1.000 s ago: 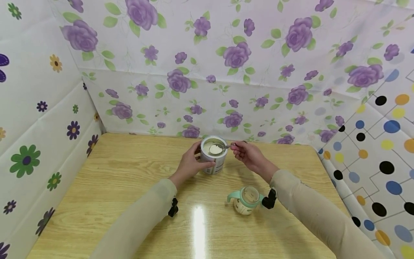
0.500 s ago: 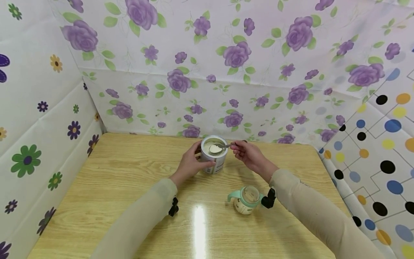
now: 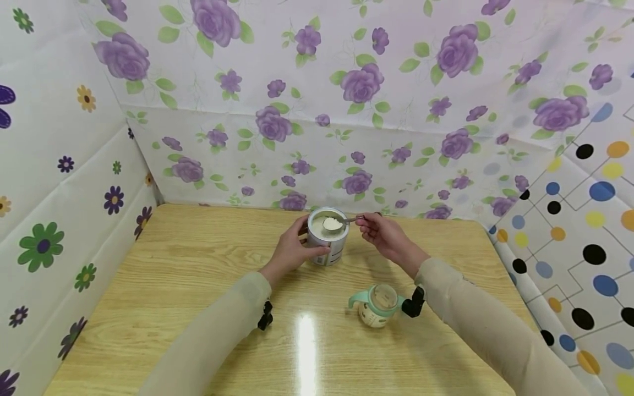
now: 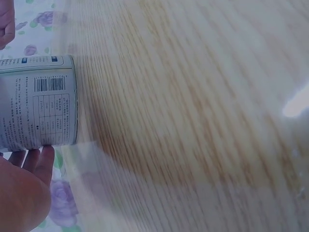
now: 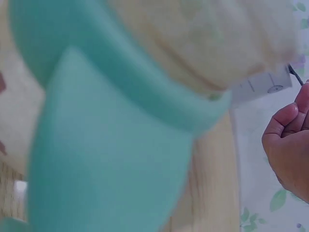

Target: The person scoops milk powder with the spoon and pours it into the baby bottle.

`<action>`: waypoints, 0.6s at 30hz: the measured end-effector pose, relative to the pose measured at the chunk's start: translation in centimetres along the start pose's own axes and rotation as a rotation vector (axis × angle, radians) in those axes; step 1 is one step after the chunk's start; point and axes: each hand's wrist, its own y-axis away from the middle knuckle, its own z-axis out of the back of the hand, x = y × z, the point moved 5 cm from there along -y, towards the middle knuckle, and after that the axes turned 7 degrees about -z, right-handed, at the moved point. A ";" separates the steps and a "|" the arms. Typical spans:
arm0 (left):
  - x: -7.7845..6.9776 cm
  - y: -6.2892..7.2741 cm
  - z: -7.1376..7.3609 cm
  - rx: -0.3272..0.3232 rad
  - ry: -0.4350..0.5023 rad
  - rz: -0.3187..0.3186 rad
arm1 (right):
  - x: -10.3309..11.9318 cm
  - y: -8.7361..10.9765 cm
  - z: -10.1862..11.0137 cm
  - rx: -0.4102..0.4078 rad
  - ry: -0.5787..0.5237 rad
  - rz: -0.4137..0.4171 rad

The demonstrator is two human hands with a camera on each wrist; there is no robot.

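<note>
Slightly up and to the right is where the right hand and its metal spoon have gone since half a second ago, so that the bowl lies farther toward the back of the can's mouth. The left hand and the powder can have stayed where they were.

The right hand pinches the end of the spoon's handle between curled fingers and thumb. A heap of pale powder fills the bowl, which shows over the open mouth of the can; more powder is visible inside. Whether the spoon touches the rim cannot be told.

The left hand grips the can from the left, thumb across the near side and the other fingers curled round the far side. The can is near the back edge of the wood-grain counter, mouth up. The left wrist view shows its printed label, with a barcode and a table of small text.

Nearer the person and to the right, a baby bottle with mint-green handles stands on the counter, just beside the black wrist camera on the right sleeve. It looms large and blurred in the right wrist view. Purple-rose cloth hangs behind the counter.
</note>
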 end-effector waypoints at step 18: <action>-3.3 0.3 2.5 0.056 -0.102 -0.052 | 2.9 3.9 1.3 0.090 -0.152 0.028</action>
